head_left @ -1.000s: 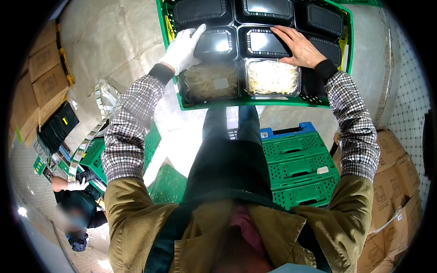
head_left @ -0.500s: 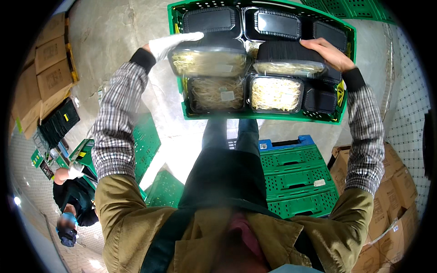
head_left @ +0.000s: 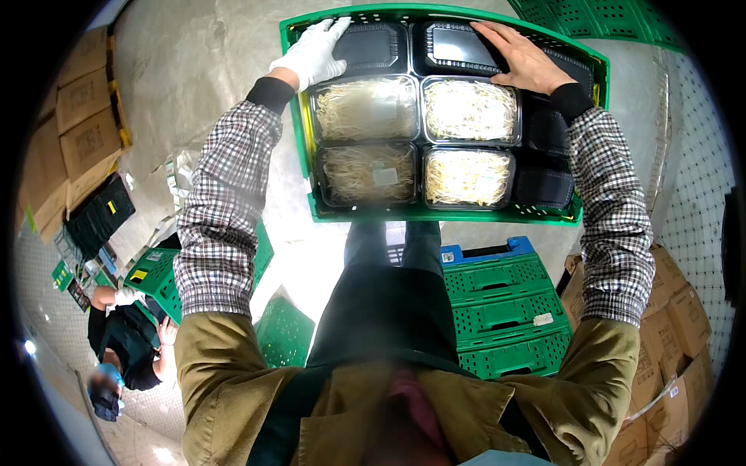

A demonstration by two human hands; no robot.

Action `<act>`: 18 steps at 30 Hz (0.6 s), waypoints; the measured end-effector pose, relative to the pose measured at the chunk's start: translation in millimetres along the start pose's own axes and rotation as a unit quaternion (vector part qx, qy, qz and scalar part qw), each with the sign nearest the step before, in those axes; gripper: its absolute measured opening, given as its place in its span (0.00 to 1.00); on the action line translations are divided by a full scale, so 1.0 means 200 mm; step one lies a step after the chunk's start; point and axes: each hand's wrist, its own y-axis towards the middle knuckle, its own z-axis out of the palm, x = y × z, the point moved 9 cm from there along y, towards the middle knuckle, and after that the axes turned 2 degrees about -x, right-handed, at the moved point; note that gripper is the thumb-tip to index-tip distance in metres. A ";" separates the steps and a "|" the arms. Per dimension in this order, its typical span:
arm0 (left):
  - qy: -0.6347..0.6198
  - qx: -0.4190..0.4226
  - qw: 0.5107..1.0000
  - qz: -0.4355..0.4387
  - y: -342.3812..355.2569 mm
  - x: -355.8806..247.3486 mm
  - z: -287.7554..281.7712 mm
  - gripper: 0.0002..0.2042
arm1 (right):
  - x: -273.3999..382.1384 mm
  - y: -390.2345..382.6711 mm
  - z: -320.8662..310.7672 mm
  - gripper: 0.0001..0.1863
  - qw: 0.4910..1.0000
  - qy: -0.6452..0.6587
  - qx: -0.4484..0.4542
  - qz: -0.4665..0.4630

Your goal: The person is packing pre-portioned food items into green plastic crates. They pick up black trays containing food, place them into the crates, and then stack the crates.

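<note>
A green crate (head_left: 443, 212) in front of me holds rows of packs. Clear-topped packs of bean sprouts fill its near and middle rows on the left and centre, among them a middle-left pack (head_left: 367, 109) and a middle-centre pack (head_left: 472, 110). My left hand (head_left: 315, 58), in a white glove, has its fingers apart at the edge of a black tray (head_left: 373, 48) in the far-left corner. Bare, my right hand (head_left: 528, 64) spreads its fingers over the far-centre black tray (head_left: 457, 48). More black trays (head_left: 545, 128) lie at the crate's right side.
Green crates (head_left: 505, 307) are stacked below right, beside cardboard boxes (head_left: 668, 334). Another pile of boxes (head_left: 87, 128) stands at left. A co-worker (head_left: 128, 338) at lower left handles a green crate (head_left: 159, 279). More green crates (head_left: 606, 17) stand beyond at upper right.
Both hands held tilted sprout packs above the crate; these now lie flat in the middle row, released. My hands have opened and moved to the far row. The co-worker's crate has shifted.
</note>
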 end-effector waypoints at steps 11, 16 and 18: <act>-0.061 0.003 0.998 0.031 -0.01 0.03 0.00 0.44 | 0.13 -0.01 -0.50 0.28 0.995 0.063 -0.069 -0.046; -0.064 -0.004 0.996 0.069 0.05 -0.05 -0.13 0.38 | -0.47 -0.14 -0.19 0.28 0.860 0.347 -0.033 0.373; -0.067 0.010 0.996 0.061 0.04 -0.07 -0.17 0.36 | -0.51 -0.17 -0.30 0.26 0.864 0.270 -0.125 0.407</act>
